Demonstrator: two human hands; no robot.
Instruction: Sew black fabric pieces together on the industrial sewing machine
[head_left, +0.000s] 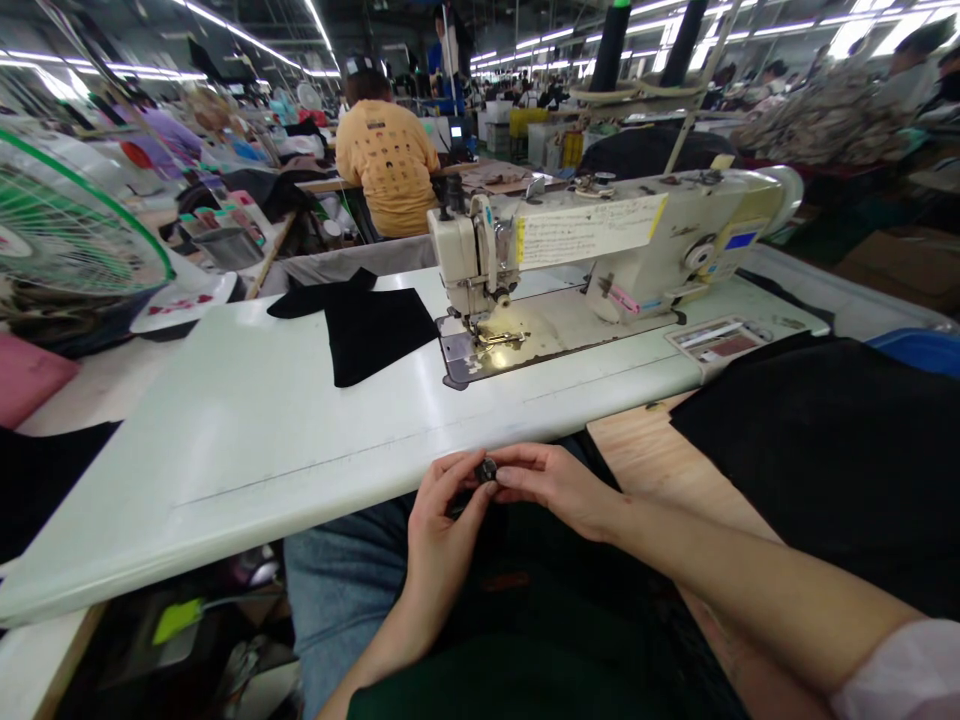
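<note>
Over my lap, at the front edge of the sewing table (300, 420), both hands meet around a small dark metal bobbin case (488, 469). My left hand (444, 510) pinches it between thumb and fingers. From the other side, the fingertips of my right hand (559, 485) close on it too. Fingers cover part of the case, so any thread on it cannot be made out. Beyond my hands stands a white sewing machine (585, 240), its needle area lit. Left of its needle plate lie black fabric pieces (379, 335), flat on the tabletop.
A green-rimmed fan (75, 220) stands at the left. Black fabric (840, 440) covers much of a wooden board (675, 460) at the right. A small tray (716, 340) is set into the tabletop. A person in a yellow shirt (386, 160) sits ahead, facing away.
</note>
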